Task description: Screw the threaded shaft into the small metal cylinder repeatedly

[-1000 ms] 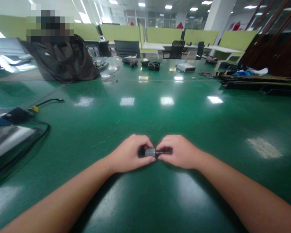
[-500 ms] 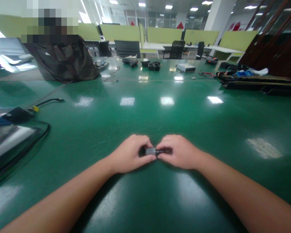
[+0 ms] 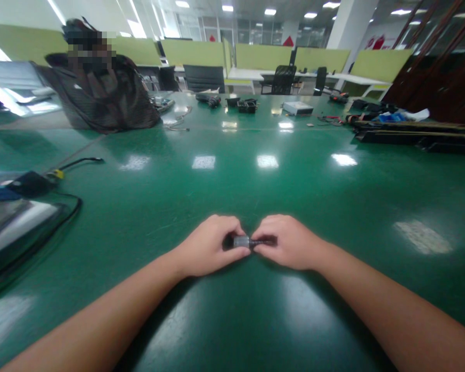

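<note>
So the left hand (image 3: 207, 245) is curled into a C, thumb and fingers closed in around a short, smooth grey cylindrical piece (image 3: 241, 242), with a dark hollow showing under the palm. The right hand (image 3: 292, 243) is in a tighter pinch on a thin, dark, ribbed-looking rod (image 3: 261, 242). The two sit end to end between the hands, cylinder toward 9 o'clock, rod toward 3. Can't tell if it's one piece or two, the fingers hide too much.

My read: the step in hand is a two-handed hold right where cylinder meets rod. I'd say any move from here calls for a steady left grip, light right fingertips and both parts kept in line, since a tilt could make them bind.

Around that it's glossy green counter (image 3: 232, 191). A looped black cable (image 3: 79, 206) is out at 9 o'clock, a dark mesh bag (image 3: 116, 103) at 10, a flat silver-grey box (image 3: 297, 108) at 1, and a stack of long black strips (image 3: 418, 136) at 2.
</note>
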Demonstrator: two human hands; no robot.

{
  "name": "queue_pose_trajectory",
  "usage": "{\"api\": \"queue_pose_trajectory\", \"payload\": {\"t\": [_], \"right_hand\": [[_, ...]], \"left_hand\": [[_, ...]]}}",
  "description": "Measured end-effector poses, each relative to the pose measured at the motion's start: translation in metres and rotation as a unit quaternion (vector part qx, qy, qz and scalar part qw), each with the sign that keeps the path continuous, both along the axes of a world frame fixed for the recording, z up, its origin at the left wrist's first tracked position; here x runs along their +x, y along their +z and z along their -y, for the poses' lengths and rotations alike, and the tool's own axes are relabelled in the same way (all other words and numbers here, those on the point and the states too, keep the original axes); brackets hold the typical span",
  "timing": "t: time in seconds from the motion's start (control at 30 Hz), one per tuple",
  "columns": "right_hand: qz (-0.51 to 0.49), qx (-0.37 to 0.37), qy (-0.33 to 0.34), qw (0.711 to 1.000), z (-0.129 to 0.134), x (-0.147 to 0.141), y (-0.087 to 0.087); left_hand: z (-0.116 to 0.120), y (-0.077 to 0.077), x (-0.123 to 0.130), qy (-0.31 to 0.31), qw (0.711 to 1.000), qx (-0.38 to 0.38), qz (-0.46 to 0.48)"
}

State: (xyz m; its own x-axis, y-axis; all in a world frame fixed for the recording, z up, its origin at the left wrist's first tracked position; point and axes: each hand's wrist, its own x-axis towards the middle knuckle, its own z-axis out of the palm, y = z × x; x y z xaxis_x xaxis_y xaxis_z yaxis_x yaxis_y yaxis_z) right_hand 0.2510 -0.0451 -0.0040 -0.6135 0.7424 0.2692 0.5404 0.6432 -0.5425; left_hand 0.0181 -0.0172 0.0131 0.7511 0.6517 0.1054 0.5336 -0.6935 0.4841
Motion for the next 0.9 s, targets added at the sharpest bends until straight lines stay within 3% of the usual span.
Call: {"api": "queue_pose_trajectory", "payload": {"t": [0.9], "right_hand": [[0.017,-0.012,-0.005,1.000,0.0003,0.0023,-0.0002]], "left_hand": [[-0.0012,-0.0037,-0.0012,-0.005,1.000,0.008,0.006]]}}
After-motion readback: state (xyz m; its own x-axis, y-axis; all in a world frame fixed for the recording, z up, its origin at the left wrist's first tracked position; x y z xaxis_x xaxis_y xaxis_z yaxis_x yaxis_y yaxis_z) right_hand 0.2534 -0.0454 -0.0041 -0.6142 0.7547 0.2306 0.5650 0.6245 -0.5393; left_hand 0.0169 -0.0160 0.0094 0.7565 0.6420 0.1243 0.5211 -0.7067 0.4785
